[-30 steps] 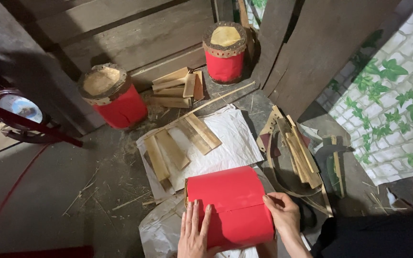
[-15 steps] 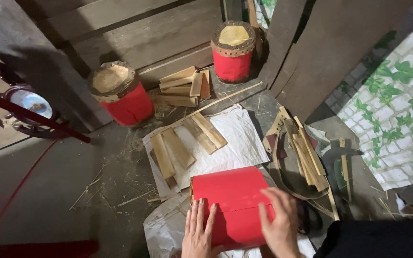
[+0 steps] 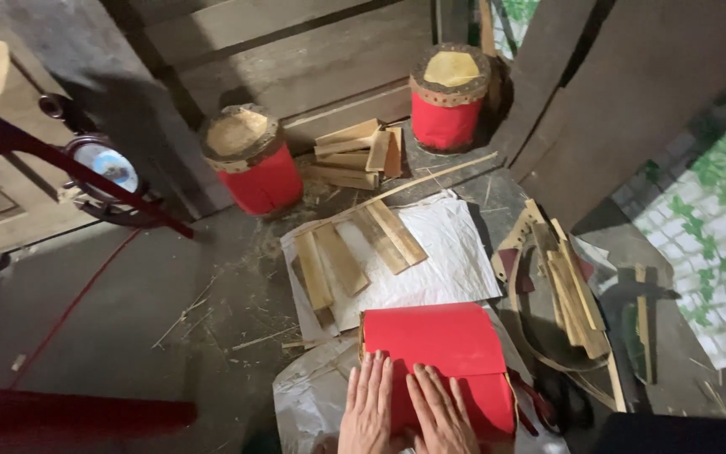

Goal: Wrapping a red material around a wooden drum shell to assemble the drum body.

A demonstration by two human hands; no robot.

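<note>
A red drum-shaped body (image 3: 443, 353) wrapped in red paper lies on its side on white sheeting at the bottom centre. My left hand (image 3: 367, 408) rests flat on its near left part, fingers spread. My right hand (image 3: 440, 412) lies flat beside it on the red surface, fingers pointing away from me. Both palms press on the red paper; neither hand grips anything.
Flat bamboo slats (image 3: 346, 256) lie on a white sheet (image 3: 447, 261) beyond the red body. Two upright red drums (image 3: 249, 164) (image 3: 449, 97) stand at the back with a stack of slats (image 3: 355, 155) between. More slats (image 3: 569, 290) sit at right. A red frame (image 3: 69, 172) crosses left.
My right hand has moved from the red body's right edge onto its top, next to my left hand. The camera view has shifted slightly lower and closer.
</note>
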